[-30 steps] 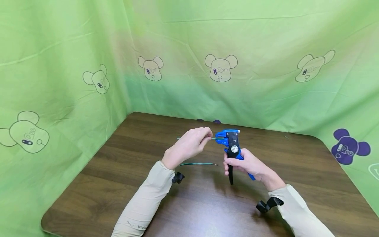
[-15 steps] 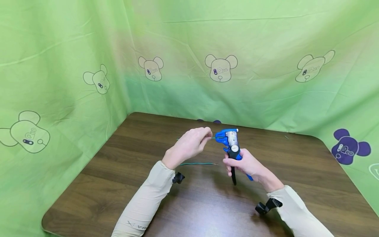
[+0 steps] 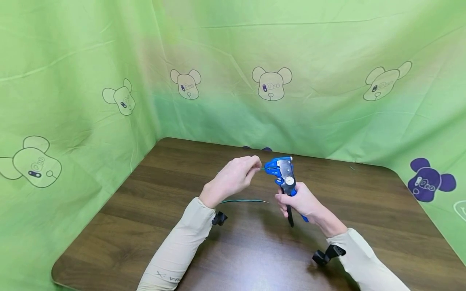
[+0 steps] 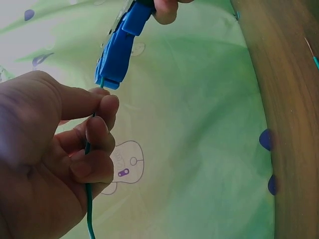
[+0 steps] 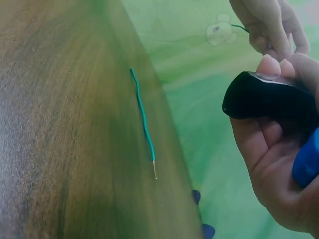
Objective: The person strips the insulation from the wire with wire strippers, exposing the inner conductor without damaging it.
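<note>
My left hand pinches a thin green wire between thumb and fingers; its tail hangs below the palm in the left wrist view. The wire's far end enters the nose of a blue and black wire stripper, whose blue jaws are together around it. My right hand grips the stripper by its handles, fingers curled round the black lever. Both hands are held above the table, the left fingertips just short of the tool's nose. How far the wire reaches inside is hidden.
A second green wire with a bare copper end lies on the brown wooden table, below the hands. A tiny green scrap lies near the back edge. Green printed cloth hangs behind and at the sides.
The stripper's blue jaws have come together on the wire, and its black lever has swung toward the blue handle as my right hand squeezed. My left hand has stayed nearly still.
</note>
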`<state>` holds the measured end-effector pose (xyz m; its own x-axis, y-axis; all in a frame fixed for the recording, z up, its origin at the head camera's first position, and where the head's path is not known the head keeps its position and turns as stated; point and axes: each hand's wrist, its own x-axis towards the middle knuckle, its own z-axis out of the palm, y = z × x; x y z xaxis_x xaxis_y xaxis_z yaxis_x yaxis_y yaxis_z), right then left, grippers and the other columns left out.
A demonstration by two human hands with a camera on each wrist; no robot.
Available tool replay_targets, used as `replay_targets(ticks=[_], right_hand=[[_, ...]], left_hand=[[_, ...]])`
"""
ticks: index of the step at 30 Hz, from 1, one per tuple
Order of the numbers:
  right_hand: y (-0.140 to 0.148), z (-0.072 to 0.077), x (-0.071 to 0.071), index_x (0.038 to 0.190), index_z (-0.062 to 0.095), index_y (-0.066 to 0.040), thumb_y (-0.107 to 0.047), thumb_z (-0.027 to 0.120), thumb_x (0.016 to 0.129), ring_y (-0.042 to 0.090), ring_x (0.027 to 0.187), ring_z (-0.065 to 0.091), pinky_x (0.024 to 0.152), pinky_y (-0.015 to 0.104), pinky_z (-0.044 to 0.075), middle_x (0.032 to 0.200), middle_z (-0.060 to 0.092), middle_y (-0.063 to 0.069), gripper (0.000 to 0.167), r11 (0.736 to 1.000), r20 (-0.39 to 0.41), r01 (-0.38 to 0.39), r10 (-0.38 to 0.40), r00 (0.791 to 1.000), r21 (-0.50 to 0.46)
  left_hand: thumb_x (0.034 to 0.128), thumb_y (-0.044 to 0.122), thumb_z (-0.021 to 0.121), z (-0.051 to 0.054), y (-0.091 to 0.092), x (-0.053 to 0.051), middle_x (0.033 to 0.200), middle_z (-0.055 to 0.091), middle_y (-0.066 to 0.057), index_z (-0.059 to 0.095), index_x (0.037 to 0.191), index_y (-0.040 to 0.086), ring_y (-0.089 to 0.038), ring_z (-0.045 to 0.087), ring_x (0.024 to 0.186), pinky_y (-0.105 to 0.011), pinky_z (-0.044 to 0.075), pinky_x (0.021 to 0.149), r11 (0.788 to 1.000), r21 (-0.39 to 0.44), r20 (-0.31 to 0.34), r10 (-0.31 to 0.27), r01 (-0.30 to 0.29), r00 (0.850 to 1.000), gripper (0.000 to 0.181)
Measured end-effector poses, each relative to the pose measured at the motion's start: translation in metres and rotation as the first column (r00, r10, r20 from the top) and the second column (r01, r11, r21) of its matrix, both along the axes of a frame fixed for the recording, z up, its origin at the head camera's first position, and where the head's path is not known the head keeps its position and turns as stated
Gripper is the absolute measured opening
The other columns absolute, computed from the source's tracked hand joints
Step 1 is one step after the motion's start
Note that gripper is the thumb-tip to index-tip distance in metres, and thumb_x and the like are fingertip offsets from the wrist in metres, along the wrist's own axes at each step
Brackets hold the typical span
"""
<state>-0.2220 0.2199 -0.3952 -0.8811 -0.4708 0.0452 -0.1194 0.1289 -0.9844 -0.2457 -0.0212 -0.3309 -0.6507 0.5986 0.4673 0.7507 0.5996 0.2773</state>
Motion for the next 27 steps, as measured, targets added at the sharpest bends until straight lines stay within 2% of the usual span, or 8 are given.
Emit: replay_targets(ticks=[6, 11, 27], right_hand=[[0.001, 0.0068, -0.0014, 0.075, 0.046, -0.005, 0.001, 0.054, 0.092, 0.011, 0.037, 0.048, 0.039, 0.032, 0.043, 0.048, 0.046, -0.004, 0.019, 0.993, 0.016, 0.117, -0.117, 0.993, 0.025], [0.0026, 0.0098, 0.0008, 0.076, 0.047, -0.005, 0.0, 0.055, 0.092, 0.012, 0.036, 0.048, 0.039, 0.034, 0.044, 0.048, 0.046, -0.004, 0.018, 0.995, 0.011, 0.099, -0.099, 0.995, 0.026], [-0.0013, 0.005, 0.0003, 0.078, 0.047, -0.006, -0.004, 0.058, 0.094, 0.012, 0.038, 0.051, 0.04, 0.035, 0.045, 0.049, 0.049, -0.004, 0.019, 0.997, 0.002, 0.08, -0.08, 0.997, 0.005]], left_hand=[[0.1007, 0.012, 0.054, 0.0014, 0.0008, -0.0004, 0.099, 0.069, 0.001, 0.062, 0.104, 0.012, -0.01, 0.062, 0.084, -0.024, 0.051, 0.079, 1.0, 0.026, -0.007, -0.005, 0.005, 1.0, 0.008], [0.1004, 0.012, 0.055, 0.0032, -0.0002, 0.0005, 0.098, 0.069, 0.002, 0.063, 0.103, 0.012, -0.008, 0.06, 0.081, -0.022, 0.051, 0.077, 0.998, 0.06, 0.015, -0.029, 0.028, 0.999, 0.008], [0.1005, 0.012, 0.054, 0.0033, -0.0021, 0.0, 0.097, 0.068, 0.001, 0.062, 0.103, 0.011, -0.009, 0.059, 0.08, -0.024, 0.051, 0.076, 0.998, 0.056, 0.022, -0.007, 0.005, 1.0, 0.009]])
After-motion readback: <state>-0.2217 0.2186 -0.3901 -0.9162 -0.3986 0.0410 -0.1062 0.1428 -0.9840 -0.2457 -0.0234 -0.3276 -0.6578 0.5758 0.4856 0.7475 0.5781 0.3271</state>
